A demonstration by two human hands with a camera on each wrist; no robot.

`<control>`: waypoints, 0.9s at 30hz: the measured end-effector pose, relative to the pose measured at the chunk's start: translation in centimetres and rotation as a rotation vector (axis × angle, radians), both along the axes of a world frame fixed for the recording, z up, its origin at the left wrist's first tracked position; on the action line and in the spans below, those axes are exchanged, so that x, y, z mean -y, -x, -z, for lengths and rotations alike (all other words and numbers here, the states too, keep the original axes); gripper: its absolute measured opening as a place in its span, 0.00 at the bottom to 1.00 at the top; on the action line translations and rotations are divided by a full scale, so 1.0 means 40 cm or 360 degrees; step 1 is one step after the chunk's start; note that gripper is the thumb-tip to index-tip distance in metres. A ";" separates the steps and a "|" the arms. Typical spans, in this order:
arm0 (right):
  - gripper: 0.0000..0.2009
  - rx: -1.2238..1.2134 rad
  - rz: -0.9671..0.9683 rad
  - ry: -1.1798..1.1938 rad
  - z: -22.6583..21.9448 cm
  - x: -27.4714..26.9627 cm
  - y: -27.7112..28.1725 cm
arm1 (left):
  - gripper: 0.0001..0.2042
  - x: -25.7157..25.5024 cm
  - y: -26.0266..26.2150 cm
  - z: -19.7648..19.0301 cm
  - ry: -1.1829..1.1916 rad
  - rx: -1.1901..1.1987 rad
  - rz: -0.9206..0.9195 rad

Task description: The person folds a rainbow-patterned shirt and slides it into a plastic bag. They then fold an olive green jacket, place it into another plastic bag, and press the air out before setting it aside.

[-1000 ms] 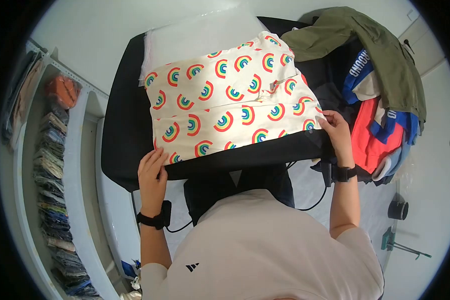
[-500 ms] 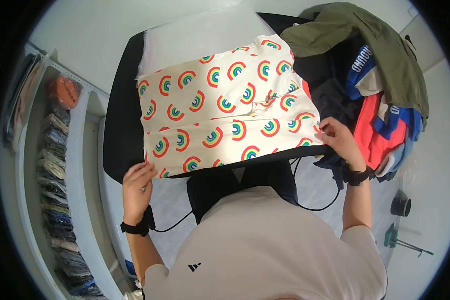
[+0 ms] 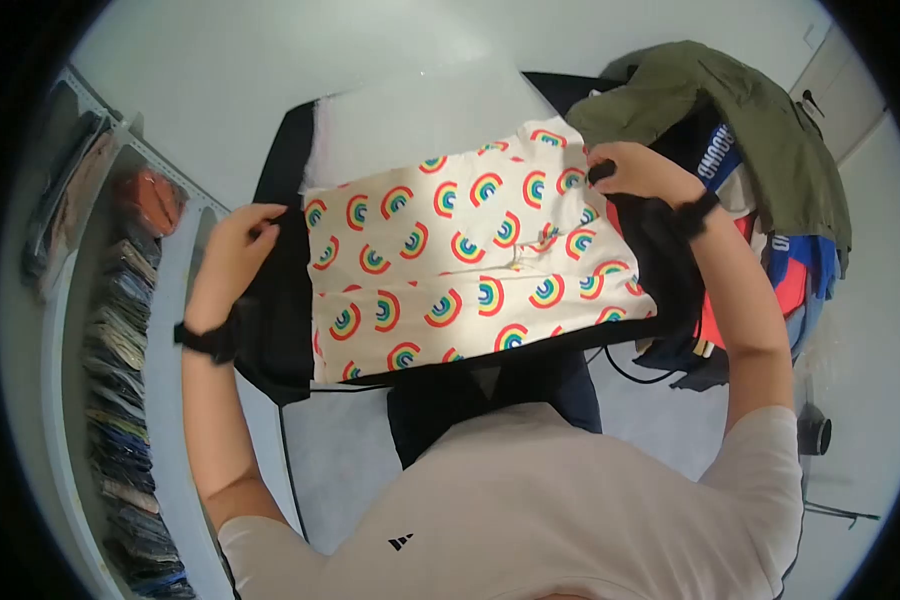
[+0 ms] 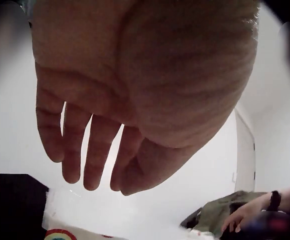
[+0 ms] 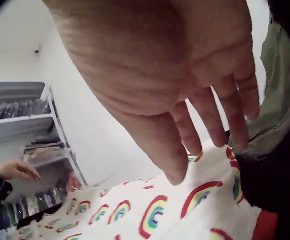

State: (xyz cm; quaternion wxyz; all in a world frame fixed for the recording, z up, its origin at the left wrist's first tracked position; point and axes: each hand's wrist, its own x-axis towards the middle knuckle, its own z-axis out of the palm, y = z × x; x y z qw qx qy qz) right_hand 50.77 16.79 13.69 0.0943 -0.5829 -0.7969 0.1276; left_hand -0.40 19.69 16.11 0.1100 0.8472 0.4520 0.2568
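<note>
A cream cloth [image 3: 480, 255] printed with rainbows lies spread on the black table [image 3: 282, 330], with a fold line running across its middle and a crumpled patch toward the right. My left hand [image 3: 235, 250] is off to the left of the cloth, holding nothing; its fingers hang loosely bent in the left wrist view. At the cloth's upper right corner is my right hand [image 3: 645, 172], its extended fingers [image 5: 230, 115] pointing down close over the fabric in the right wrist view. Nothing shows between those fingers.
Clear plastic sheets [image 3: 420, 125] lie behind the cloth. To the right is a heap of clothes with an olive garment [image 3: 770, 150], blue lettered pieces and a red one [image 3: 792, 290]. Shelves on the left hold bagged garments [image 3: 120, 400] and an orange bundle [image 3: 152, 200].
Both hands have left the cloth's near corners. The left rose up and outward past its left edge; the right moved up to the far right corner. The cloth's shape is much the same.
</note>
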 end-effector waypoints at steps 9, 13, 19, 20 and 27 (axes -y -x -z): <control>0.26 0.0113 0.0155 -0.0445 0.128 -0.280 0.022 | 0.15 -0.242 -0.083 0.173 -0.0171 -0.0326 -0.0016; 0.23 0.0150 0.0228 -0.0177 0.112 -0.260 0.038 | 0.14 -0.223 -0.128 0.141 0.0143 -0.0473 -0.0149; 0.08 -0.0343 0.0074 -0.0218 0.035 -0.166 0.026 | 0.06 -0.213 -0.094 0.149 -0.0105 -0.0089 0.0191; 0.07 -0.0329 -0.0076 -0.0432 0.020 -0.134 0.020 | 0.06 -0.210 -0.082 0.144 -0.0222 -0.0114 0.0256; 0.09 -0.0271 -0.0031 -0.0054 -0.034 0.173 0.049 | 0.08 0.028 -0.048 0.078 0.0124 -0.0021 0.0387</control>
